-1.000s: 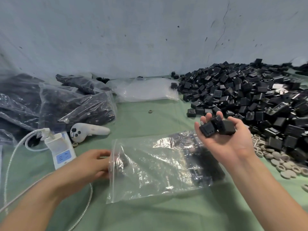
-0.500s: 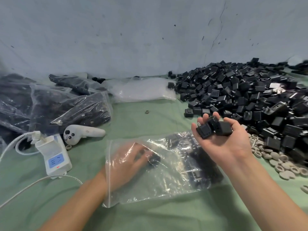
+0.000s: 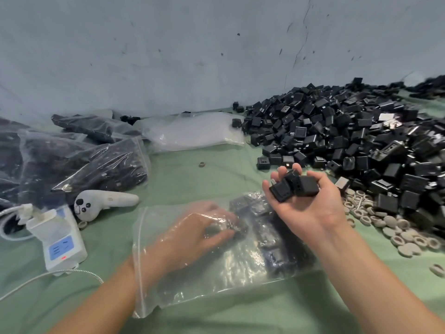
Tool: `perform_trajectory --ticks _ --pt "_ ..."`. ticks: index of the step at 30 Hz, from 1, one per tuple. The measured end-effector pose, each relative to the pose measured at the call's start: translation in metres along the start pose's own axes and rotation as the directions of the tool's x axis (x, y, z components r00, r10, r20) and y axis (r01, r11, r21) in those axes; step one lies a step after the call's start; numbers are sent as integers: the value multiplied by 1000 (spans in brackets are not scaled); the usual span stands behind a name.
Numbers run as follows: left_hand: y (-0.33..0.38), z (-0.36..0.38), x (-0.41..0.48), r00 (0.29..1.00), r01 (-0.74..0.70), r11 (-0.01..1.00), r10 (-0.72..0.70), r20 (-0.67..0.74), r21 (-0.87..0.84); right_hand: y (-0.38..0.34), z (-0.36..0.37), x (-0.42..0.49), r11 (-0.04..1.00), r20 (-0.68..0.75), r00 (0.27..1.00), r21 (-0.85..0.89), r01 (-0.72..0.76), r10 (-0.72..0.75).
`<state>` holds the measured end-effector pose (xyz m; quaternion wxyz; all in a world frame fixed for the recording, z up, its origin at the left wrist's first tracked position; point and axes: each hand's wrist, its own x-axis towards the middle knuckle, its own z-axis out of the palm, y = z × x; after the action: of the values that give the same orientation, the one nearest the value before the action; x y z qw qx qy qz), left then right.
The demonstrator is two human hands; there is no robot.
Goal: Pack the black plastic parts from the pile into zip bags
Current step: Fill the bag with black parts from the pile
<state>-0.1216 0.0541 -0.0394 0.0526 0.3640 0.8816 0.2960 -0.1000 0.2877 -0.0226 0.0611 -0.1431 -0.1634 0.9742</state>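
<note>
- Head view: left hand (image 3: 197,235) sits inside zip bag (image 3: 216,283); through glare, its finger grip is unclear.
- Right hand (image 3: 310,210) fingers curl round black parts (image 3: 305,186), near pile (image 3: 361,141).
- Release deep, stacking flat against parts already bagged.

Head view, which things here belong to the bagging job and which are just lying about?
Job: pile, open bag, parts in right hand, left hand inside it, filled bags, spare bags.
Lying about: controller, white device, beige rings.
</note>
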Motion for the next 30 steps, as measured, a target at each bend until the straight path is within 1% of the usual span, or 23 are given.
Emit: perform_trajectory --ticks 2,4,7,9,11,12,18,22,24,25,26,28,29,30 --pt "0 6 6 1000 -4 1000 4 1 -10 1 0 0 1000 6 1000 -5 -6 6" --pt "1 11 12 998 -31 1000 31 -63 4 2 1 -1 1000 17 1000 -8 -15 15" --pt "5 14 19 991 9 998 1 -135 69 2 0 -2 1000 27 999 -4 -23 23" --pt "5 14 17 990 22 999 -18 -143 27 1 -1 -3 1000 27 999 4 -27 27" --pt "5 12 14 991 16 997 -25 -128 -74 -1 -1 -3 999 25 999 18 -28 28" --pt "4 11 11 991 7 996 -20 -129 -94 -1 0 -3 999 25 999 22 -28 28" --pt "2 13 9 991 -93 989 103 -86 114 1 2 -3 999 19 999 21 -26 26" --pt "2 10 10 986 -120 982 136 -100 148 4 0 -2 999 11 999 -13 -34 34" --pt "2 9 6 993 -83 994 89 -76 74 7 -1 -3 999 -2 999 -14 -40 40" --pt "2 8 1 996 -31 999 33 -83 26 8 0 -4 999 -3 999 -6 -46 46" --pt "0 7 -4 992 49 998 -53 -116 -38 10 0 -6 999 -2 999 1 -52 52" --pt "-5 0 -20 949 220 948 -263 -176 -230 14 1 -10 998 4 998 14 -65 65" --pt "-8 -7 -30 928 266 906 -333 -165 -329 16 1 -12 997 8 997 20 -74 74" --pt "-12 -16 -39 915 289 875 -372 -157 -388 18 1 -14 996 11 996 25 -85 84"
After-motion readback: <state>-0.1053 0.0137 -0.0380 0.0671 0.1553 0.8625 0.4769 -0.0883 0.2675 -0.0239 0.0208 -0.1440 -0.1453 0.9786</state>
